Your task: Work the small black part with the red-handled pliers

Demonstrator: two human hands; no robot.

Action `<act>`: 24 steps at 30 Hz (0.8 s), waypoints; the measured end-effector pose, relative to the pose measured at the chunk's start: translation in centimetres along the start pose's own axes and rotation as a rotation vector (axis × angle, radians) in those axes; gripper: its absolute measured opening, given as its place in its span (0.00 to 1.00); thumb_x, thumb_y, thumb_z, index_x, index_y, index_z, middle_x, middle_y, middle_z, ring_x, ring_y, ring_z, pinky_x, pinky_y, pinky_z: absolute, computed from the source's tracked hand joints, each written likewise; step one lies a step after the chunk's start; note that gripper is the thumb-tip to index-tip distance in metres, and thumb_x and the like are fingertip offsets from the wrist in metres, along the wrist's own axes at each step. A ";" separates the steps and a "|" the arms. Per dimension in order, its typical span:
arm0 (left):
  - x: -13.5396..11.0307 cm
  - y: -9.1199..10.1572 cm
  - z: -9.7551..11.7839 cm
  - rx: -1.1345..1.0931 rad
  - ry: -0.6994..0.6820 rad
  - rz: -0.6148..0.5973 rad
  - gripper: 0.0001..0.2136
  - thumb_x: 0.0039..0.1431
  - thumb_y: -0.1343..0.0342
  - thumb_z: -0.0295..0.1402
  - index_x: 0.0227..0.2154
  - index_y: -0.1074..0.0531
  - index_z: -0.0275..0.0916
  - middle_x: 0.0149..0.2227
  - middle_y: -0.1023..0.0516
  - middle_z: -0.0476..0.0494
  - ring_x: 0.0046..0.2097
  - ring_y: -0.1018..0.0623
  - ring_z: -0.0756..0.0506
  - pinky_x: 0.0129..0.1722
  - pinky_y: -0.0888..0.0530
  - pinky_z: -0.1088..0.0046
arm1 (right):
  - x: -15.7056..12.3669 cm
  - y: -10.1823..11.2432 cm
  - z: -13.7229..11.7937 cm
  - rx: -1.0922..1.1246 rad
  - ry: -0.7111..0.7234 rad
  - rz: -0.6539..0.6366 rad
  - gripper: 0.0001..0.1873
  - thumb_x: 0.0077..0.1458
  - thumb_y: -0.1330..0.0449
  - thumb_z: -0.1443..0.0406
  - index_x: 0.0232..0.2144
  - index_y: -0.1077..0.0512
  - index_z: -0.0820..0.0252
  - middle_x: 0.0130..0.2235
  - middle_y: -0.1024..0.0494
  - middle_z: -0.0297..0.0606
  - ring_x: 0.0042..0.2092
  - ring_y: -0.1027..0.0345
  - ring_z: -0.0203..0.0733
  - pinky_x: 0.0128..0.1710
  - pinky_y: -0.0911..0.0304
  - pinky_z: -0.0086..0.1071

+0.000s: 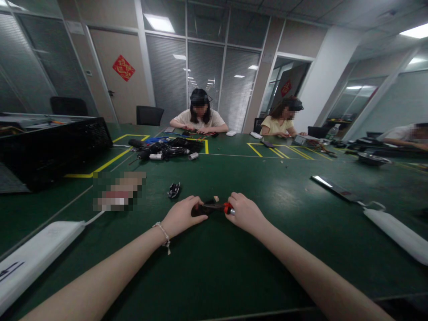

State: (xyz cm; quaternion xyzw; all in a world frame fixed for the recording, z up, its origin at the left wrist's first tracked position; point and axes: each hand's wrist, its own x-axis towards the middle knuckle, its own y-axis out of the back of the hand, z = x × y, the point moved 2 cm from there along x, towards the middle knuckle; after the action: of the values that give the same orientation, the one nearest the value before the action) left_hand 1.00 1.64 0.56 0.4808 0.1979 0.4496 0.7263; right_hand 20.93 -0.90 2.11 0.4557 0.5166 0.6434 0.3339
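My left hand (182, 215), with a bracelet at the wrist, is closed around a small dark part (199, 209) low over the green table (214, 267). In my right hand (246, 212) is a red-handled screwdriver (228, 208), the fingers wrapped round its handle. Its thin shaft points left and reaches the dark part; the exact contact of the tip is too dark to make out. Just beyond the shaft lies a small pale piece (216, 199). A black and silver part (174, 190) rests on the table, ahead and left of my left hand.
A large black case (53, 151) stands at the left. Farther back sits a pile of black cables and parts (167, 148). White power banks (36, 258) (394, 232) with corded devices flank both sides. Two people (200, 116) (281, 122) sit opposite; another person (406, 136) is far right.
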 end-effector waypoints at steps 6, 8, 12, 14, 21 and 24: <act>0.1 -0.1 -0.1 0.018 -0.013 0.008 0.15 0.48 0.47 0.45 0.35 0.34 0.41 0.34 0.32 0.49 0.33 0.29 0.47 0.31 0.35 0.73 | 0.0 -0.2 0.3 -0.002 0.006 0.003 0.12 0.45 0.45 0.62 0.33 0.31 0.64 0.36 0.31 0.41 0.38 0.38 0.39 0.37 0.39 0.30; 0.1 -0.1 -0.1 0.021 -0.008 0.008 0.15 0.48 0.47 0.45 0.35 0.34 0.41 0.34 0.32 0.49 0.33 0.29 0.47 0.30 0.35 0.73 | -0.1 -0.1 0.3 -0.005 0.000 -0.003 0.13 0.45 0.45 0.62 0.34 0.32 0.64 0.37 0.31 0.40 0.38 0.38 0.39 0.37 0.39 0.30; 0.0 0.0 -0.1 0.021 0.005 0.000 0.15 0.48 0.47 0.45 0.35 0.34 0.41 0.34 0.32 0.49 0.33 0.29 0.47 0.30 0.35 0.73 | -0.1 0.1 0.2 -0.003 -0.003 -0.017 0.12 0.46 0.45 0.62 0.34 0.32 0.63 0.37 0.31 0.40 0.38 0.38 0.39 0.37 0.39 0.30; 0.0 0.0 0.0 0.020 0.005 -0.001 0.15 0.48 0.48 0.45 0.35 0.34 0.41 0.34 0.32 0.49 0.33 0.29 0.47 0.30 0.35 0.73 | -0.1 0.3 0.1 -0.004 -0.003 -0.013 0.12 0.46 0.45 0.62 0.34 0.32 0.63 0.37 0.31 0.40 0.38 0.38 0.39 0.37 0.39 0.30; 0.0 0.2 0.2 0.014 0.012 -0.007 0.15 0.48 0.48 0.45 0.35 0.34 0.40 0.34 0.32 0.48 0.34 0.29 0.47 0.31 0.34 0.73 | 0.0 0.3 -0.1 -0.011 -0.008 -0.031 0.12 0.47 0.45 0.62 0.34 0.32 0.63 0.38 0.31 0.41 0.39 0.38 0.40 0.36 0.39 0.29; 0.0 0.2 0.1 0.011 0.021 -0.017 0.15 0.48 0.48 0.45 0.35 0.34 0.40 0.35 0.32 0.48 0.34 0.29 0.46 0.30 0.34 0.73 | 0.0 0.3 -0.1 -0.011 0.001 -0.023 0.12 0.47 0.46 0.62 0.34 0.32 0.63 0.37 0.31 0.41 0.38 0.38 0.40 0.36 0.39 0.29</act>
State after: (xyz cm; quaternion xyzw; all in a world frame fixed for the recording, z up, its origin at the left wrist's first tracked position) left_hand 1.03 1.61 0.75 0.4782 0.2120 0.4473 0.7255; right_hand 20.87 -0.98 2.36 0.4474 0.5186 0.6427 0.3434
